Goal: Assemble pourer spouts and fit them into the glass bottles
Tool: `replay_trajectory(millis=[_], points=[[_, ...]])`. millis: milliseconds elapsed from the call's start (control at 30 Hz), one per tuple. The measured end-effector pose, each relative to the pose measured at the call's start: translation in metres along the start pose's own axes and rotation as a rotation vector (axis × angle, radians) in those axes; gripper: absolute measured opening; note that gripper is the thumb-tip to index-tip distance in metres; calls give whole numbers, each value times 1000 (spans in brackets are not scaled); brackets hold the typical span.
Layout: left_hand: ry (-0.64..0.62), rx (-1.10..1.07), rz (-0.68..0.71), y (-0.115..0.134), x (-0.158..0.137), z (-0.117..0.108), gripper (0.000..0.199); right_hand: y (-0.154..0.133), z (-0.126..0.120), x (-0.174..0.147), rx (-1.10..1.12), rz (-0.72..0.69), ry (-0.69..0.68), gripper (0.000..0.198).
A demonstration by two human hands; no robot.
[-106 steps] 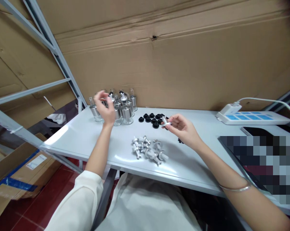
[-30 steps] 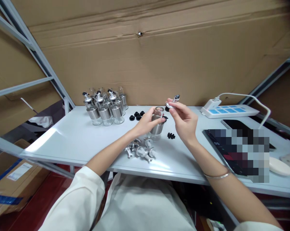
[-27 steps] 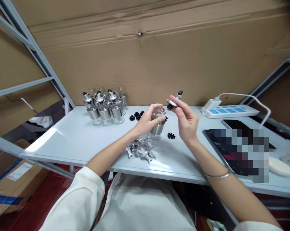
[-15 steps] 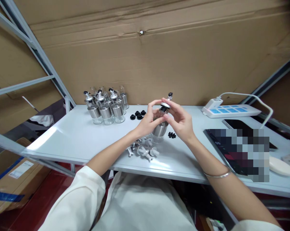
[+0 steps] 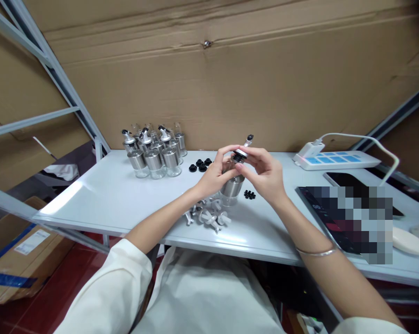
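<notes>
A glass oil bottle with a brushed steel sleeve (image 5: 233, 188) stands on the table in front of me. At its mouth sits a silver pourer spout (image 5: 249, 140) with a black tip and black stopper, leaning to the right; how deep the stopper sits cannot be made out. My left hand (image 5: 213, 175) wraps the bottle's neck, fingertips also at the pourer's rim. My right hand (image 5: 267, 175) grips the pourer between fingers and thumb. Just in front of the bottle lies a pile of loose pourers (image 5: 211, 216). Small black caps (image 5: 250, 194) lie beside it.
Several bottles (image 5: 156, 164) stand at the back left, three in front with pourers on. Black stoppers (image 5: 199, 165) lie behind my left hand. To the right are a power strip (image 5: 338, 160) with a cable, two dark devices and a white oval object (image 5: 409, 241).
The pourer leans slightly more to the right, and my right hand has shifted a little right with it. My left hand keeps its hold on the bottle. The view has moved slightly.
</notes>
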State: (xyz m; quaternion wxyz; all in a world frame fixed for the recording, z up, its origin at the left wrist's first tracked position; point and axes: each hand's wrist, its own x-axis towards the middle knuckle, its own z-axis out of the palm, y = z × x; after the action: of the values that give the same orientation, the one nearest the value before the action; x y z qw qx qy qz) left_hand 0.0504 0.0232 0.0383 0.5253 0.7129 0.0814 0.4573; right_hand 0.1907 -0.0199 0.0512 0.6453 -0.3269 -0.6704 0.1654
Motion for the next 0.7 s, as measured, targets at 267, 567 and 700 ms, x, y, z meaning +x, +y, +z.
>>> replay_trajectory(millis=[267,567,700], points=[[-13,-29,-39,2,2,-1,59,-2,-1,2,-43,29,-40,31],[3,-56,-54,4,3,-2,56,0,-1,1,5,40,-57,33],[2,-34,-44,5,3,-3,54,0,-1,2,25,19,-72,32]])
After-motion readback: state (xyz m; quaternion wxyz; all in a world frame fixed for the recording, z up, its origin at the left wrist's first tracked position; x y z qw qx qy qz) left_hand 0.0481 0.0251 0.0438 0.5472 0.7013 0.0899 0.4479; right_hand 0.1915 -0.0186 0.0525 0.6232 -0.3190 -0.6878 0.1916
